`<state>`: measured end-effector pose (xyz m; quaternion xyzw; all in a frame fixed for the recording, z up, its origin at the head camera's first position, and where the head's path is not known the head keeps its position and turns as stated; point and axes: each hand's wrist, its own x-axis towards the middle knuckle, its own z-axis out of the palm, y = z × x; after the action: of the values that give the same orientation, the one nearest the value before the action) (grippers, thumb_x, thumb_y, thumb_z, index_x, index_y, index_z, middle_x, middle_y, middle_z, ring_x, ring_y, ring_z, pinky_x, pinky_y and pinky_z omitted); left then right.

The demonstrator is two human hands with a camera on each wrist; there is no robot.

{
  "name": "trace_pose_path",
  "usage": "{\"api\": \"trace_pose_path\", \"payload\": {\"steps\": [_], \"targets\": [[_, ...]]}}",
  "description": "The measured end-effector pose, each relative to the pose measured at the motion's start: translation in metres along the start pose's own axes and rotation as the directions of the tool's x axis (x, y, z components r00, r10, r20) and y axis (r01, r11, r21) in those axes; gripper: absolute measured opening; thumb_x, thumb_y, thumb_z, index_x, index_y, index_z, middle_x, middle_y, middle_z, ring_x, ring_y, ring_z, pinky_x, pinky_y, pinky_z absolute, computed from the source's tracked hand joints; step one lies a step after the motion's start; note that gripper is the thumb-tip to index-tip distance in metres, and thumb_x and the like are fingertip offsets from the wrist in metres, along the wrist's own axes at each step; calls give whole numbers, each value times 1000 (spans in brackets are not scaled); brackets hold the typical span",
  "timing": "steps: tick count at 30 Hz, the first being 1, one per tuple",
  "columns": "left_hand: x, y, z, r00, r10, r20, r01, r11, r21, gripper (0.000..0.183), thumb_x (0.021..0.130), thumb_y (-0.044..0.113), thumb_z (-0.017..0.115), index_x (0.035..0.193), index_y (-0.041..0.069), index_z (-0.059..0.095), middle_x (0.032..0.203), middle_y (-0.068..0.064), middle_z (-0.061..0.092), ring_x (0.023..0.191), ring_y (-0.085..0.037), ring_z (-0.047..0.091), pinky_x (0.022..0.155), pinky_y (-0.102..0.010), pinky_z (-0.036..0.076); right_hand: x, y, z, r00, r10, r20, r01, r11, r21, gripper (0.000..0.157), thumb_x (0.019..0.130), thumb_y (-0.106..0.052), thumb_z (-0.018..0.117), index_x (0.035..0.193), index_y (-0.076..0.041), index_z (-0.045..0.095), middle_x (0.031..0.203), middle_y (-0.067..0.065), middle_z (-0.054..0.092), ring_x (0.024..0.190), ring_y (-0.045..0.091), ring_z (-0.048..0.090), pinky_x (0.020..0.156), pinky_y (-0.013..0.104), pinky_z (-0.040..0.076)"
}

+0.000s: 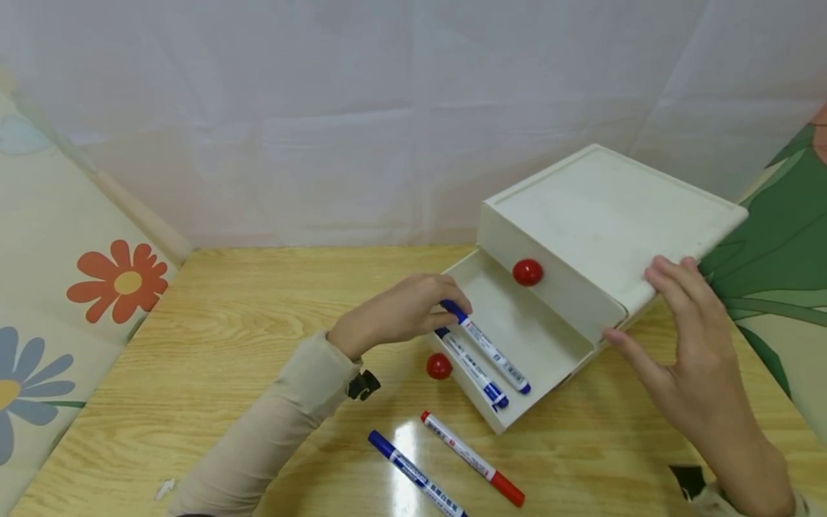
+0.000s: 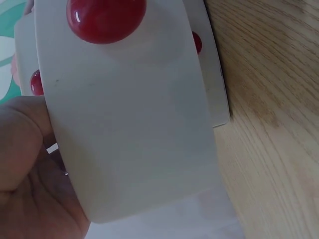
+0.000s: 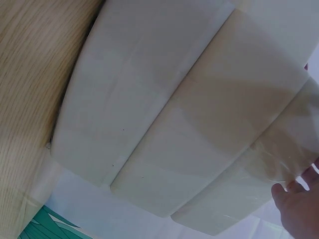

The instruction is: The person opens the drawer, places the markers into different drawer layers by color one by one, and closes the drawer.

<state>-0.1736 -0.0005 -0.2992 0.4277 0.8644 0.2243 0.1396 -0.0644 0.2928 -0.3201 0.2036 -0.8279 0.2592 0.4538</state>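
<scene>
A white drawer cabinet point(image 1: 614, 222) stands at an angle on the table, with one drawer point(image 1: 500, 301) pulled out below a closed one. My left hand point(image 1: 413, 310) reaches over the drawer's front and pinches the blue cap of a white-bodied marker point(image 1: 494, 350). Beside it in the drawer lies a second blue marker point(image 1: 472, 366). The drawer front point(image 2: 134, 119) hides the markers in the left wrist view. With fingers extended, my right hand point(image 1: 698, 359) rests against the cabinet's right side, fingertips on the top edge and thumb near the front corner.
On the table point(image 1: 245, 301) before the drawer lie a red marker point(image 1: 472, 452) and another blue marker point(image 1: 416, 474). Red knobs point(image 1: 528, 272) stick out from the drawer fronts. A pale cloth point(image 1: 291, 129) hangs behind; flower-patterned panels point(image 1: 39, 237) flank the table.
</scene>
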Motion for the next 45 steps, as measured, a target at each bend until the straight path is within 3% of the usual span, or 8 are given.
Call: {"api": "trace_pose_path", "payload": {"steps": [8,13,27,35,45], "targets": [[-1,0,2,999,-1,-38,1,1000,-13,22,96,11,65,117,8,71,123,-6,69,114,-18,64,99,-32,54,2,-2,0,1000,-1,-6,1,1000,9,80,94,-57,55,126,16,52,131,36,51,142,26,41,125,42,24],[-2,-3,5,997,10,-79,-10,1000,6,23,96,10,64,118,9,70,125,-6,69,120,-19,63,105,-32,51,3,-2,1,1000,-1,-28,2,1000,31,79,94,-55,57,125,17,53,130,36,52,141,25,42,124,42,25],[-7,-8,7,986,78,-147,-89,994,-69,23,95,9,66,117,6,70,120,-6,71,111,-17,66,97,-34,55,2,-1,0,1000,-1,-31,2,1000,27,79,93,-56,57,124,17,53,129,36,52,141,23,43,124,42,25],[-25,-6,-1,978,71,-198,-94,989,-112,24,95,11,66,118,8,70,116,-4,72,102,-12,64,89,-27,56,3,-2,0,999,-8,-31,9,1000,26,79,94,-56,57,124,17,53,129,36,52,141,23,43,124,42,25],[-46,-8,-6,959,90,-268,-123,987,-108,24,94,10,67,118,7,70,115,-4,71,104,-20,66,91,-34,57,3,-2,0,999,-14,-35,15,999,34,78,94,-55,57,124,17,53,129,36,52,141,22,43,124,41,26]]}}
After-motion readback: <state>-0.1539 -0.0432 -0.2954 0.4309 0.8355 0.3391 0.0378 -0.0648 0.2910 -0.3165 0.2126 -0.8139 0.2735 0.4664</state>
